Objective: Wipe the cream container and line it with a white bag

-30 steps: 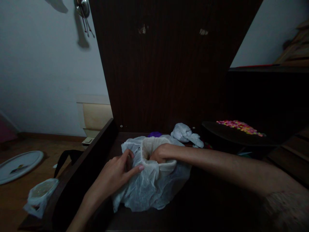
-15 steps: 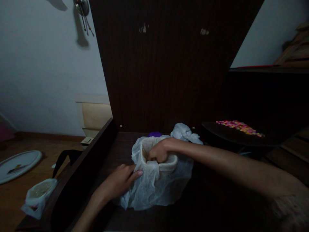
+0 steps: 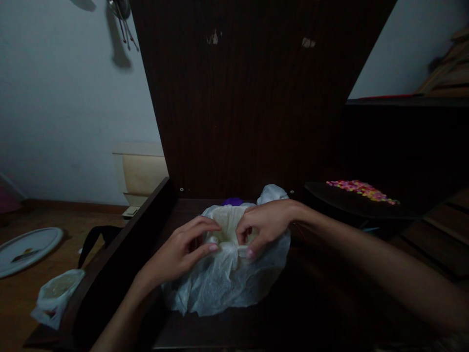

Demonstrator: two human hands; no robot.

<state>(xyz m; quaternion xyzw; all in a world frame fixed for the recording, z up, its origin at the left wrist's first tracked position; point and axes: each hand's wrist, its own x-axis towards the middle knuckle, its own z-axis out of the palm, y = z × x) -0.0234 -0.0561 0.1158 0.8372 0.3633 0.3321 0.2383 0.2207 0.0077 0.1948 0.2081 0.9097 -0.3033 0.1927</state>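
A thin white plastic bag (image 3: 227, 278) sits on a dark wooden surface (image 3: 293, 313), wrapped round a pale cream bundle (image 3: 227, 222) at its mouth. My left hand (image 3: 179, 249) grips the bag's left rim, fingers curled on the plastic. From the right, my right hand (image 3: 266, 225) pinches the cream rim and plastic at the mouth. What lies inside is hidden.
A crumpled white bag (image 3: 271, 193) and a purple object (image 3: 232, 201) lie behind. A dark tray with coloured bits (image 3: 361, 190) stands to the right. A dark upright panel (image 3: 249, 98) rises behind. On the floor at left are a white round plate (image 3: 27, 249) and a bagged container (image 3: 54, 293).
My right hand has come out of the bundle's mouth and now pinches its rim. My left hand has risen from the bag's side to the rim.
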